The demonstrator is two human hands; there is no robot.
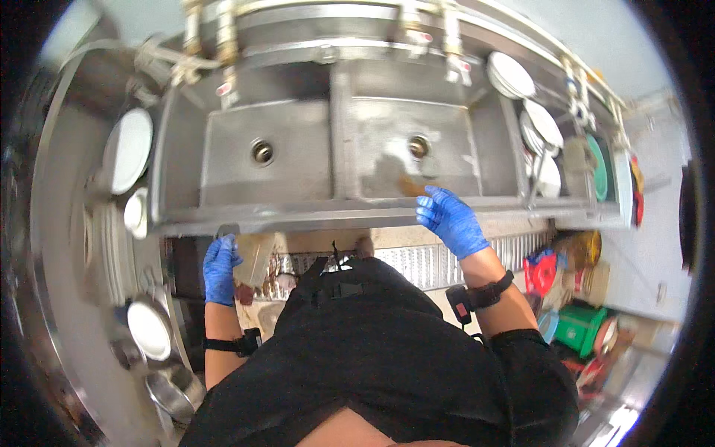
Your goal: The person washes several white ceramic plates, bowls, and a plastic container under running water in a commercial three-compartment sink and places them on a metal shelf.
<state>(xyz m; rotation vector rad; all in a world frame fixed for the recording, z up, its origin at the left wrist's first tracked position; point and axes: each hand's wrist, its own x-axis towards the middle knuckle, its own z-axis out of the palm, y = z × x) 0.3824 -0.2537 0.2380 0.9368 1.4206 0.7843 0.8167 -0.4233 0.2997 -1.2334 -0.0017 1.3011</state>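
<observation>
My left hand, in a blue glove, is at the front edge of the steel double sink, left of my body. A small dark grey flat thing shows at its fingertips, its kind unclear. My right hand, also gloved in blue, reaches over the front rim of the right basin. Its fingers are bent around the end of a blurred brown thing. A pale greyish round thing lies beside the drain of that basin. The left basin has a drain too.
White plates and a stack of dishes stand on the left counter. White bowls and a green tray are right of the basins. Taps hang over the back rim. A green crate and a steel pot stand lower down.
</observation>
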